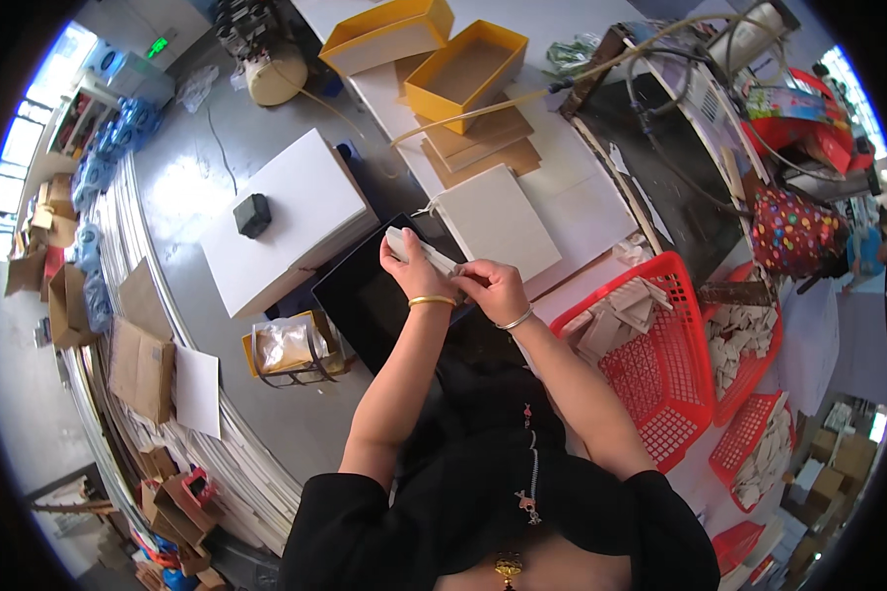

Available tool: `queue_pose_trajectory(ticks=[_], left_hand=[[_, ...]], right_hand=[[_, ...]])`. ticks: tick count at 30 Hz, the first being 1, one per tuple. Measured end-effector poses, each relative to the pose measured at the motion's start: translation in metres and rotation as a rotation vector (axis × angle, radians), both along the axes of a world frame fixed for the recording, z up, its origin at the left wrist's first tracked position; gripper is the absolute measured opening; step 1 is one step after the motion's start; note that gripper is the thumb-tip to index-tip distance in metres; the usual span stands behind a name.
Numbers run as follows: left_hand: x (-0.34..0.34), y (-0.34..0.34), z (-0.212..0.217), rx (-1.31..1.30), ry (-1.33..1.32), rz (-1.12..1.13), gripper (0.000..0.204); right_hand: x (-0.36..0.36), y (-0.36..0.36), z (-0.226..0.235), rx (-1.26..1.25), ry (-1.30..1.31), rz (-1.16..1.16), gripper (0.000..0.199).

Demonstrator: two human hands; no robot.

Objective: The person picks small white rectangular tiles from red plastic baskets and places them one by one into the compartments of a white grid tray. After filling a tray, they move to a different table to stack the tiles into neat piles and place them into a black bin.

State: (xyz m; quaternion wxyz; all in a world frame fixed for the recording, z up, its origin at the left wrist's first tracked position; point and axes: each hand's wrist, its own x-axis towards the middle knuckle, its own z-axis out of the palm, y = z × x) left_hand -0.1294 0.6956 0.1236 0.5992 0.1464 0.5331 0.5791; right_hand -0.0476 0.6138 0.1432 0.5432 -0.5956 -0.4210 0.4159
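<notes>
My left hand (pixel 414 271), with a gold bangle at the wrist, is closed around a small bundle of narrow white pieces (pixel 430 252); they look like folded card, but I cannot make out their exact kind. At the near end of this bundle my right hand (pixel 493 291), wearing a silver bracelet, has its thumb and fingers pinched together. The fingers hide what is between them. Just beyond my hands, a square white board (pixel 498 225) lies on the white table (pixel 593 212). A black open bin (pixel 365 305) stands below my hands.
A red plastic basket (pixel 660 394) with white pieces is at my right, and more red baskets stand past it. Two yellow boxes (pixel 468 74) sit on brown card at the far side. A dark block (pixel 252 215) weighs on a white sheet stack (pixel 296 197) at left.
</notes>
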Motion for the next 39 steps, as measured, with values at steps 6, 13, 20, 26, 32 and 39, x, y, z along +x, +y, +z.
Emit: queue_pose_trajectory(ticks=[6,13,20,26,32,39], left_hand=[[-0.059,0.021,-0.028,-0.009,0.024,0.160,0.053],[-0.119,0.016,-0.015,0.126,-0.003,0.218,0.042],[-0.117,-0.009,0.004,0.161,-0.010,0.163,0.044],[-0.120,-0.011,-0.010,0.186,-0.075,0.180,0.041],[-0.117,-0.020,0.007,0.439,0.058,-0.106,0.043],[-0.112,-0.030,0.026,0.562,0.148,-0.331,0.037]], right_hand=[[-0.035,0.023,-0.011,-0.117,0.236,0.036,0.017],[-0.086,0.035,-0.042,0.092,-0.244,0.252,0.067],[-0.112,0.043,-0.020,0.087,-0.081,0.198,0.033],[-0.090,0.038,-0.010,-0.115,0.402,0.189,0.019],[-0.082,0.032,-0.003,0.240,0.347,0.297,0.030],[-0.068,0.012,0.001,0.043,0.723,0.207,0.031]])
